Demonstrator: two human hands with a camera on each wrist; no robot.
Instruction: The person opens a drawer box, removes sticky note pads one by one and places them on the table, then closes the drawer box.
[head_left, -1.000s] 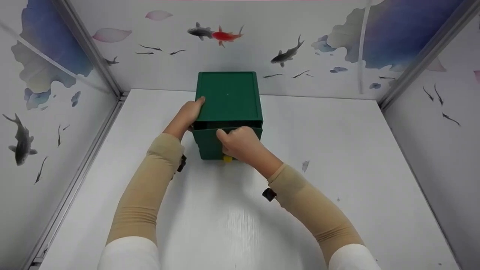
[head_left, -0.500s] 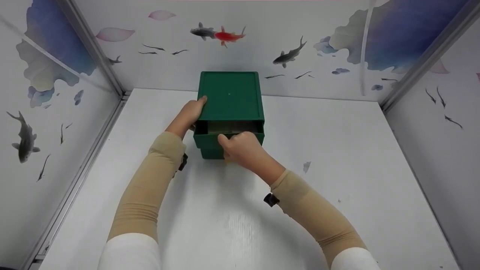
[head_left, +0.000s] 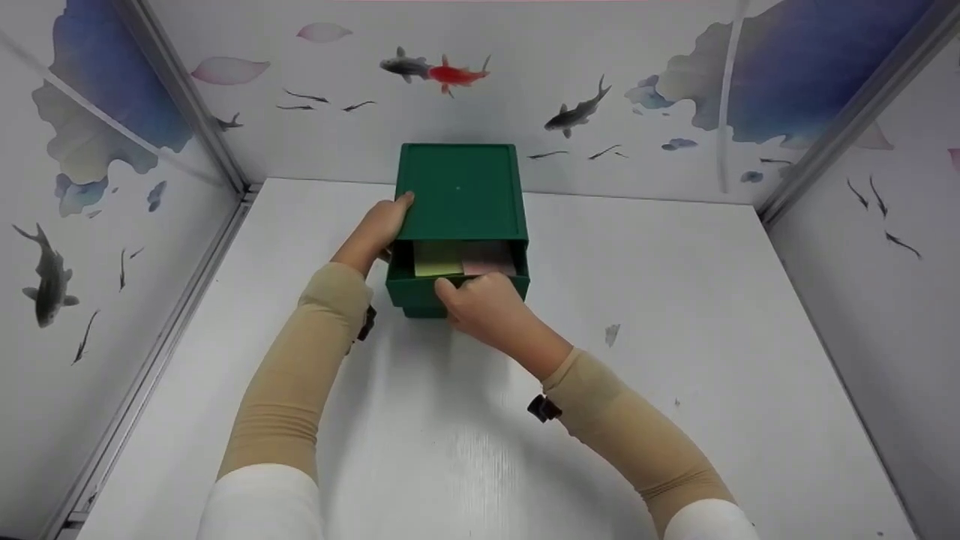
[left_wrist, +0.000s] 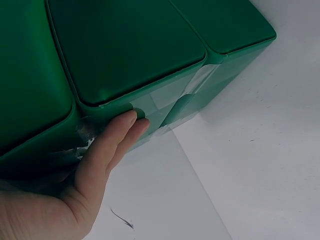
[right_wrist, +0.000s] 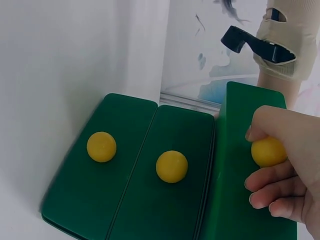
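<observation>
A green drawer cabinet (head_left: pixel 459 187) stands on the white table against the back wall. My left hand (head_left: pixel 384 223) steadies its left side, thumb on the top edge; in the left wrist view the fingers (left_wrist: pixel 112 132) lie straight along the taped side. My right hand (head_left: pixel 487 306) pinches the yellow knob (right_wrist: pixel 269 152) of the top drawer (head_left: pixel 411 292), which is pulled partway out. Inside it show a yellow-green paper pad (head_left: pixel 437 259) and a pink one (head_left: pixel 487 259). The drawer's front is partly covered by the right hand.
Two lower drawers (right_wrist: pixel 150 200) are closed, each with a round yellow knob (right_wrist: pixel 172 166). Fish-painted panels (head_left: pixel 465 112) close off the back and sides, joined by metal corner posts (head_left: pixel 187 97). The white table (head_left: pixel 637 262) extends toward me.
My right hand has drawn the top drawer toward me, from a narrow gap to partway out, revealing the coloured paper pads. The left hand keeps its place on the cabinet.
</observation>
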